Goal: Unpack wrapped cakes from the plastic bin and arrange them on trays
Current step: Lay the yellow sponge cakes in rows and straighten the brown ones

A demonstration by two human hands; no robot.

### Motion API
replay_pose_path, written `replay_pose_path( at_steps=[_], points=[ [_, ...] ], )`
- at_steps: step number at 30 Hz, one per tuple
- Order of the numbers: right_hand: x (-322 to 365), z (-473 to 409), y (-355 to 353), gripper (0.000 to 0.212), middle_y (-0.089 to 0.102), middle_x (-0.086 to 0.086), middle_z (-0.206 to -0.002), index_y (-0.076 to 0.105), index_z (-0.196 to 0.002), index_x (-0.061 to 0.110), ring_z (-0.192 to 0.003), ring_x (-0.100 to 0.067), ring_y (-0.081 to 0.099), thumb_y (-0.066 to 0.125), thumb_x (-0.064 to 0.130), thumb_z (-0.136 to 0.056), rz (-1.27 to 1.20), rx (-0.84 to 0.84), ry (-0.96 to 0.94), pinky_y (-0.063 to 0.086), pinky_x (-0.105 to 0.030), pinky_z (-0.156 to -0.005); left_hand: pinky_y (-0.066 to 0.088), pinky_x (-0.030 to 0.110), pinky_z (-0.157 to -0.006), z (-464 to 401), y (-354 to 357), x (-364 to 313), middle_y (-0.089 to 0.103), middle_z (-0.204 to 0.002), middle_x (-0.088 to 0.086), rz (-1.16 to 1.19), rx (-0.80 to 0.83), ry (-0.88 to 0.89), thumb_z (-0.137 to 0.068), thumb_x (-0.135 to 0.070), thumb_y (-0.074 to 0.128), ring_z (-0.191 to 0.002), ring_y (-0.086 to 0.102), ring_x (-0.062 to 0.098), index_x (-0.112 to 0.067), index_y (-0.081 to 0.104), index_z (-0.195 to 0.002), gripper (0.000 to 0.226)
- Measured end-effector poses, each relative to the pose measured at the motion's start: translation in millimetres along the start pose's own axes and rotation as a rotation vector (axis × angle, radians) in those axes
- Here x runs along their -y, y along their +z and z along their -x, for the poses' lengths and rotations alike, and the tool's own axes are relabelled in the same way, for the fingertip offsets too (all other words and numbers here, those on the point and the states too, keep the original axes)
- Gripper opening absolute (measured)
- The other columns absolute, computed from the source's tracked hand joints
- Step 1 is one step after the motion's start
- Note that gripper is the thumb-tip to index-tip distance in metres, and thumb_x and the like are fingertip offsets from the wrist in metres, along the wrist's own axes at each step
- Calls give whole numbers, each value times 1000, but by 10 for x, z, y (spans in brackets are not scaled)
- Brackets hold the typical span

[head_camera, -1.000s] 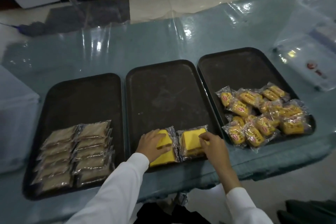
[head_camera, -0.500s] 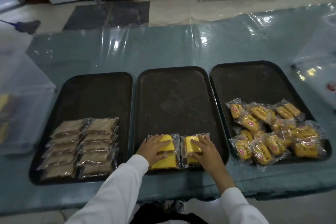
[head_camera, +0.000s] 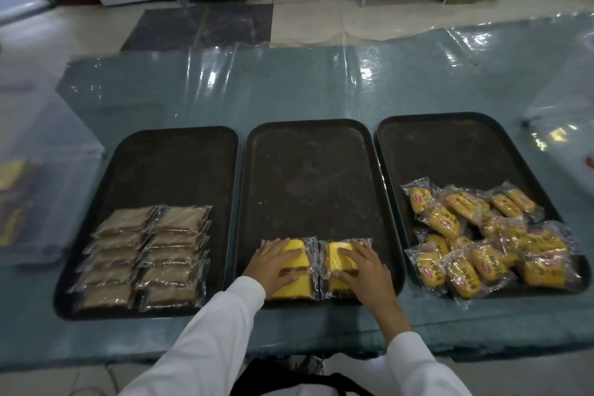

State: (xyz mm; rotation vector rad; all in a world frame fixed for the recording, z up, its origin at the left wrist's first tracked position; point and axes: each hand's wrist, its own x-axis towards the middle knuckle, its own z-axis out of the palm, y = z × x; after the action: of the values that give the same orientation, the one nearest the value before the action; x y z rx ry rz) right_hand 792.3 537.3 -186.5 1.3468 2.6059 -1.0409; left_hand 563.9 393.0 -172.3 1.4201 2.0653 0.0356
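Three dark trays lie side by side on the table. At the near edge of the middle tray (head_camera: 315, 177) sit two groups of clear-wrapped yellow cakes, left (head_camera: 295, 289) and right (head_camera: 336, 253), almost touching. My left hand (head_camera: 273, 262) lies flat on the left group with fingers spread. On the right group, my right hand (head_camera: 363, 270) rests the same way. Neither hand lifts a cake. A translucent plastic bin (head_camera: 35, 202) at the far left shows yellow cakes blurred inside.
The left tray (head_camera: 173, 167) holds two neat columns of brown wrapped cakes (head_camera: 144, 254) in its near half. In the right tray (head_camera: 450, 151) is a loose pile of small yellow wrapped cakes (head_camera: 482, 244). Another clear bin (head_camera: 565, 96) stands at the right. Glossy plastic covers the table.
My right hand went from the right cake's edge onto its top. My left hand flattened over the left cakes. The view swung left, bringing the left bin into sight.
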Motion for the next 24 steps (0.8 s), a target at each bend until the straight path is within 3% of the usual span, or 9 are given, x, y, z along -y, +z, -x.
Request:
replay_pose_path(
  at_steps=[4,8,11,15,17,20,24],
  points=[
    [10,-2,-21,59,32,15,-165,55,-141,45,-157,-14,19,73,59,-87,4,4,29,26,-69,-117,13,52,-126,13,-25,-55,15,-170,-6,20,5,-25,-99,-48,60,-157,9,21,-39,32,-157,65],
    [-1,-12,-34,60,33,13,-165,57,-141,44,-156,-14,20,75,58,-86,-42,33,36,31,-68,-116,20,45,-125,55,-13,-62,19,-169,-3,24,-5,-21,-99,-45,61,-156,15,22,-35,34,-157,65],
    [63,12,-69,60,33,14,-163,54,-143,44,-155,-14,21,75,53,-88,-60,18,48,20,-69,-120,23,48,-123,84,-3,-71,20,-168,-5,12,-8,-55,-97,-47,60,-155,18,22,-38,34,-156,65],
    [161,78,-123,50,41,15,-157,54,-144,39,-156,-11,21,69,42,-96,-63,-145,-49,4,-62,-124,29,47,-120,156,-70,-103,27,-165,-6,16,-48,-98,-94,-52,60,-152,24,22,-40,39,-153,64],
    [209,73,-185,40,48,14,-152,59,-138,36,-153,-11,29,67,36,-99,-79,-202,-80,12,-60,-125,31,45,-118,187,-119,-90,32,-163,-7,52,-79,-91,-95,-54,60,-149,29,23,-39,43,-151,61],
    [324,40,-265,29,63,11,-134,66,-129,30,-133,-10,51,65,24,-100,-145,-251,-126,44,-46,-113,35,40,-115,244,-186,-38,39,-157,-8,116,-145,-87,-95,-53,63,-144,35,20,-37,49,-147,56],
    [545,27,-301,20,71,17,-112,71,-118,28,-105,0,65,64,20,-101,-224,-237,-184,55,-27,-93,41,39,-110,394,-247,35,52,-143,-10,263,-277,-80,-95,-38,69,-134,45,15,-33,59,-137,44]
  ],
)
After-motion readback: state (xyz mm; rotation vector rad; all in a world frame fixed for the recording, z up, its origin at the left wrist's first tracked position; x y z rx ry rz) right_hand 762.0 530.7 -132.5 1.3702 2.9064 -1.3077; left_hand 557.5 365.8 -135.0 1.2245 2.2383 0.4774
